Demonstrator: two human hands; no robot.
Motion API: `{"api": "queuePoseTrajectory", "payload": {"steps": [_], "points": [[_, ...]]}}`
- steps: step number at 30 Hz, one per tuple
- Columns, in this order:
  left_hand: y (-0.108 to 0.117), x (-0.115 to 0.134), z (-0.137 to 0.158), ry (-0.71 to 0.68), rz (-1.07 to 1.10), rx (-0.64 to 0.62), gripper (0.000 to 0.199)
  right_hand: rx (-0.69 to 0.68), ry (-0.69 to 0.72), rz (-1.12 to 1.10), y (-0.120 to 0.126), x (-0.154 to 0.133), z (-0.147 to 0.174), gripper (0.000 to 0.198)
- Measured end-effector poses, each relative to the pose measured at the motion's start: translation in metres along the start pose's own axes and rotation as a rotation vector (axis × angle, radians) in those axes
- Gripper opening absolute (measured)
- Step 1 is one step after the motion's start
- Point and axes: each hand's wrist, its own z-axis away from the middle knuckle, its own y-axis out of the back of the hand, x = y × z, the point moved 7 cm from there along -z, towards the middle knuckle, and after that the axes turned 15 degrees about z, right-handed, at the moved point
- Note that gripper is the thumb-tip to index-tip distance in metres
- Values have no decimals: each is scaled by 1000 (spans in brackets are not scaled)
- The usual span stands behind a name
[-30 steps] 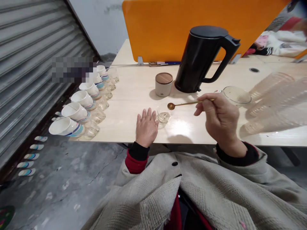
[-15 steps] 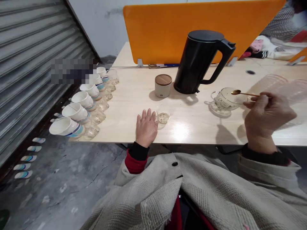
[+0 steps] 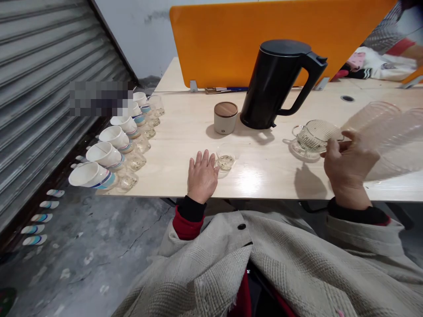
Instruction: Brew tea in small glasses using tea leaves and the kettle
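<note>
My left hand (image 3: pixel 203 176) lies flat on the table with fingers extended, its edge beside a small clear glass cup (image 3: pixel 226 162) with dark bits in a little liquid. On the right, my right hand (image 3: pixel 350 165) is at the near right side of a ribbed glass teacup (image 3: pixel 313 136), fingers curled together. Whether they touch its rim I cannot tell. The teacup has a handle on its left, rests on a glass saucer (image 3: pixel 306 155), and has dark bits inside. No spoon shows; my fingers hide what they may hold.
A black electric kettle (image 3: pixel 272 88) and a wooden-lidded canister (image 3: pixel 225 118) stand behind the small cup. Paper cups (image 3: pixel 103 154) and small glasses (image 3: pixel 127 179) line the left edge. Clear ribbed plastic cups (image 3: pixel 393 141) lie at right. An orange divider (image 3: pixel 224 44) runs along the back.
My right hand has moved down and left, closer to the teacup. The gold spoon it held above the teacup is out of sight. My left hand has stayed in place.
</note>
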Motion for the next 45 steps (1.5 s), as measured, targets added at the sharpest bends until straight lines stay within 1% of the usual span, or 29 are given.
{"api": "queuePoseTrajectory", "payload": {"steps": [2, 4, 6, 7, 9, 11, 12, 14, 16, 18, 22, 27, 36, 45], "points": [[0, 0, 0, -6, 6, 10, 57, 43, -35, -57, 19, -1, 10, 52], [1, -1, 0, -2, 15, 19, 57, 70, -29, -152, 39, -11, 23, 55], [2, -2, 0, 13, 25, 29, 57, 28, 35, -273, 49, -34, 37, 54], [3, -3, 0, 23, 29, 36, 58, -30, 102, -331, 49, -50, 45, 55], [4, -3, 1, 39, 33, 47, 58, -204, 310, -393, 40, -93, 62, 63], [5, -3, 2, 42, 31, 52, 59, -399, 520, -335, 22, -134, 82, 75], [5, -3, 2, 39, 28, 54, 59, -489, 600, -288, 12, -151, 92, 80], [4, -3, 2, 29, 20, 61, 59, -629, 708, -202, -4, -175, 109, 86], [3, -4, 1, 23, 11, 66, 59, -707, 756, -149, -11, -187, 120, 89], [2, -4, 0, 25, 3, 60, 59, -736, 753, -116, -13, -191, 124, 92], [2, -5, -1, 36, -4, 36, 59, -754, 722, -76, -12, -188, 124, 94], [4, -5, 0, 8, -18, 25, 59, -747, 733, -69, -15, -188, 124, 95], [4, -3, 1, 17, -49, 10, 60, -720, 746, -80, -18, -188, 126, 93], [5, -3, 2, 24, -27, 9, 59, -741, 737, -85, -21, -188, 127, 93]]}}
